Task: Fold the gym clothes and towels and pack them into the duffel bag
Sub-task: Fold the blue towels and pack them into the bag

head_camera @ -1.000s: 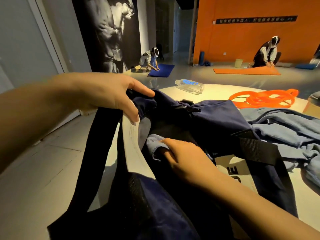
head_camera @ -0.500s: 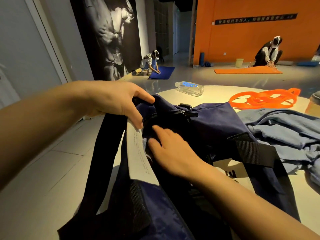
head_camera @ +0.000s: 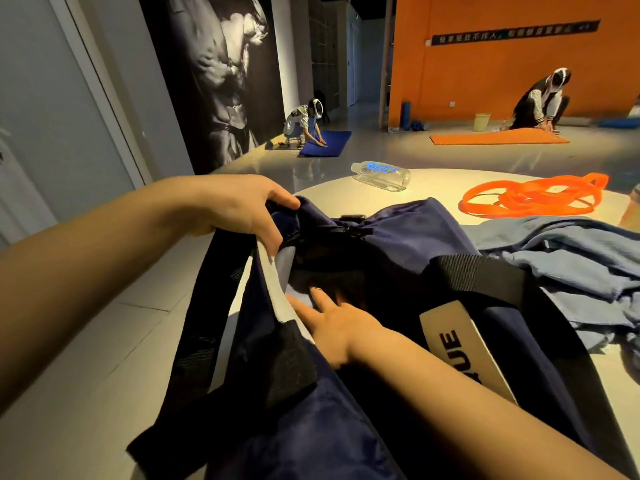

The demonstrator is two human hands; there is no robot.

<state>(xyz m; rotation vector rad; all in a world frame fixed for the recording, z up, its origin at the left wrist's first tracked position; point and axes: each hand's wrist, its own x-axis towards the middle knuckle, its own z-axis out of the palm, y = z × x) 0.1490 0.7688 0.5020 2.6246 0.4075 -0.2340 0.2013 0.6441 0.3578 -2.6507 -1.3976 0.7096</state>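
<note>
A navy duffel bag (head_camera: 415, 244) with black straps lies open on a round white table (head_camera: 440, 188). My left hand (head_camera: 242, 206) grips the bag's far left rim and holds the opening up. My right hand (head_camera: 332, 320) reaches into the opening with fingers spread flat, holding nothing that I can see. The inside of the bag is dark, and what lies in it is hidden. A heap of grey-blue clothes (head_camera: 575, 268) lies on the table to the right of the bag.
A clear water bottle (head_camera: 381, 174) lies on the table's far side. Orange resistance bands (head_camera: 533, 199) lie at the back right. Beyond the table, two people kneel on a blue mat (head_camera: 325, 143) and an orange mat (head_camera: 498, 136).
My right hand held a grey-blue cloth at the bag's opening, then pushed deeper; the cloth is now out of sight. The left hand keeps its grip on the rim.
</note>
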